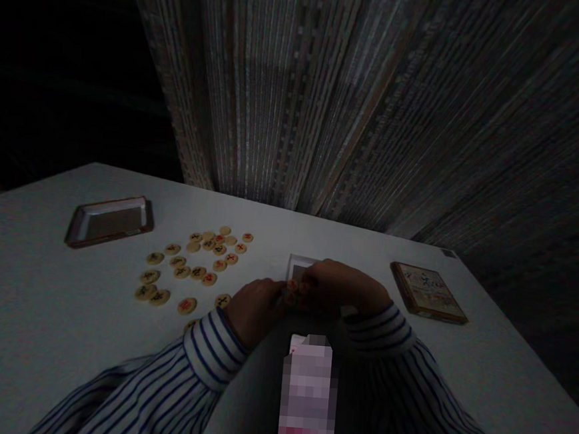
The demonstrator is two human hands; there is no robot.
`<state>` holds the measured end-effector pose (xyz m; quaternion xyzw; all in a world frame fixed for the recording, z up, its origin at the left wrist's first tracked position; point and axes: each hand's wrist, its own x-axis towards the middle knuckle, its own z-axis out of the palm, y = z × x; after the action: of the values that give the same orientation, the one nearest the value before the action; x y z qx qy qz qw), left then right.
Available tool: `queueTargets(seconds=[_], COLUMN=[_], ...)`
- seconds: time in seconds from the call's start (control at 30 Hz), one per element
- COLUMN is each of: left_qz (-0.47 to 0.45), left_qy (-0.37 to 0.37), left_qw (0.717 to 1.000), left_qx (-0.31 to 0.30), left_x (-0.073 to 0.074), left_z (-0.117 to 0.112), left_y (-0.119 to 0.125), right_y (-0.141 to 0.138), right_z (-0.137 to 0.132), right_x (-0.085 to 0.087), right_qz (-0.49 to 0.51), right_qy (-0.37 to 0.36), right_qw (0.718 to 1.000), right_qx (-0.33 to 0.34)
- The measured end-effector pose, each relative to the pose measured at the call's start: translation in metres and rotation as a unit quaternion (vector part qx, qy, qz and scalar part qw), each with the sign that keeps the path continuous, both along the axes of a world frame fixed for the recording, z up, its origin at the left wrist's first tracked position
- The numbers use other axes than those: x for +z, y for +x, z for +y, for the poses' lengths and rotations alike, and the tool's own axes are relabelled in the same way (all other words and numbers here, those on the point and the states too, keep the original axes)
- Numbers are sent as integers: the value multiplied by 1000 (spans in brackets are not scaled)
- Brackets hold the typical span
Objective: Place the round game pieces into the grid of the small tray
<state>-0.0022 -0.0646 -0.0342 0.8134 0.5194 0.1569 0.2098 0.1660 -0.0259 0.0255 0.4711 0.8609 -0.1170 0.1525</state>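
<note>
In the dim light, my left hand (255, 308) is curled at the left side of a small white-walled box (305, 260), its fingers closed at the edge. My right hand (347, 283) reaches over the same box from the right, fingertips pinched down beside round wooden Chinese chess pieces (293, 286). The right hand and wrist hide much of the box. Left of my hands lie several more Chinese chess pieces (197, 273), with red or black characters, some blank side up. A few of them overlap.
An open shallow box half (111, 223) rests at the far left of the white table (94, 335). A flat box with a printed picture cover (428, 291) lies to the right. Close to me is a lit phone (308, 392), its screen blurred. Striped curtains (299, 97) hang behind the table.
</note>
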Motion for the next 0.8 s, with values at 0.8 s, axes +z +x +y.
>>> queueTargets(seconds=[0.8], left_qz=[-120], left_qy=[77], left_qw=[986], left_qx=[90], left_x=[6], left_z=[3], left_y=[-5], right_y=[1], right_z=[1], right_x=[8], right_qz=[194], right_qy=[338], right_qw=[921], right_qx=[-30])
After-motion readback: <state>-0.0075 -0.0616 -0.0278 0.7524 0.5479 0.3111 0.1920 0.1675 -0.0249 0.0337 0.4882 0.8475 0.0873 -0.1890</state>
